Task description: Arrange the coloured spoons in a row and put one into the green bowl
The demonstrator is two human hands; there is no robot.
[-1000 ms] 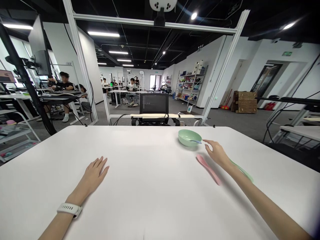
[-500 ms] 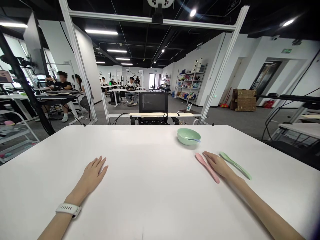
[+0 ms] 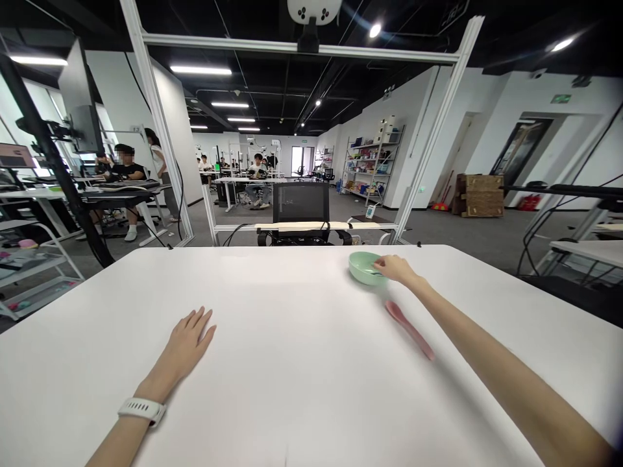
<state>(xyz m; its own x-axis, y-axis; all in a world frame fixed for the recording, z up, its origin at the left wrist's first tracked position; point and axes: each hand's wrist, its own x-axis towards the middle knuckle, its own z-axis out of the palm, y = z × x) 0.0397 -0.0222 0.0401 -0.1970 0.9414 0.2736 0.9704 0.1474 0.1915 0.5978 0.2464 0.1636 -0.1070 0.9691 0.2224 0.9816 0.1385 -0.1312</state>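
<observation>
A pale green bowl (image 3: 363,269) stands near the far edge, right of the middle. My right hand (image 3: 395,268) is at its right rim, with the fingers closed in a pinch around the handle of a small blue spoon (image 3: 376,274). Most of that spoon is hidden by the hand. A pink spoon (image 3: 409,329) lies on the table in front of the bowl, to the left of my right forearm. No green spoon shows; my forearm covers that area. My left hand (image 3: 187,340) lies flat on the left, fingers spread, touching only the tabletop.
The white table (image 3: 287,376) is bounded at the back by a metal frame (image 3: 445,130), with a black office chair (image 3: 300,202) behind it. Other people sit or stand at desks farther back. A shelf (image 3: 372,159) stands against the far right wall.
My right hand has moved up and left, from between the pink and green spoons to the bowl's rim, and its fingers have closed. The green spoon has gone from sight. My left hand stays flat.
</observation>
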